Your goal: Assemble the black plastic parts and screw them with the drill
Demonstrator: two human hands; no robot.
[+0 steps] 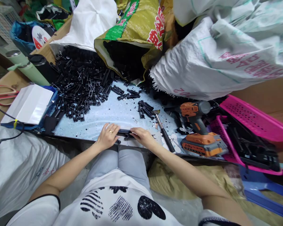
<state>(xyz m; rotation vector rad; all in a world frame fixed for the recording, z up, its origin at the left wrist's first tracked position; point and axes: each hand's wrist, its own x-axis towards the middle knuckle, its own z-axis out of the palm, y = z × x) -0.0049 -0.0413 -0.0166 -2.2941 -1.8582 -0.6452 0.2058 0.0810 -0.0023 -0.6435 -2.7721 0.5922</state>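
My left hand [108, 135] and my right hand [143, 137] both rest at the near edge of a pale blue table [113, 114]. Together they grip a long black plastic part [124, 133], one hand at each end. The fingers of both hands are curled over it, and a ring shows on the left hand. A large heap of similar black plastic parts [81, 83] lies on the table's far left. A few loose ones [145, 109] lie just beyond my right hand.
A hammer [163, 133] lies right of my right hand, then an orange cordless drill [198, 128]. A pink basket [247, 138] with black parts stands far right. Woven sacks [217, 59] crowd the back. A white box [28, 105], red scissors [2, 94] and bottles [25, 67] sit left.
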